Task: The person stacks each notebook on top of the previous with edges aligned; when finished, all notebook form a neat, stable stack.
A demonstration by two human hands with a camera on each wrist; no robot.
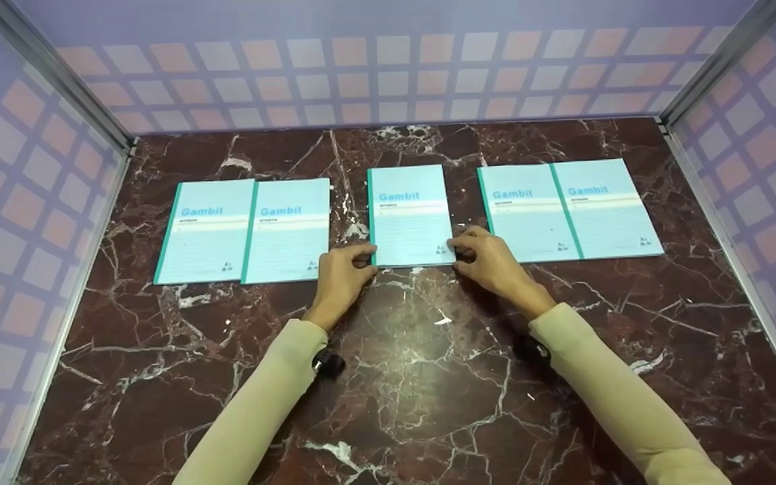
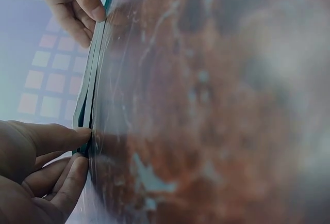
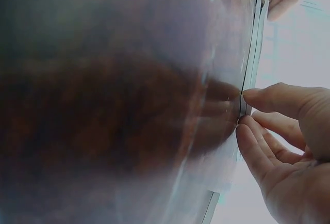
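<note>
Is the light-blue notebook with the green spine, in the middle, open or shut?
Shut: the notebook has its printed front cover facing up, between both hands.

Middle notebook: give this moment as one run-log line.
middle notebook: cover up | left hand: holds near-left corner | right hand: holds near-right corner | other notebooks: two each side
</note>
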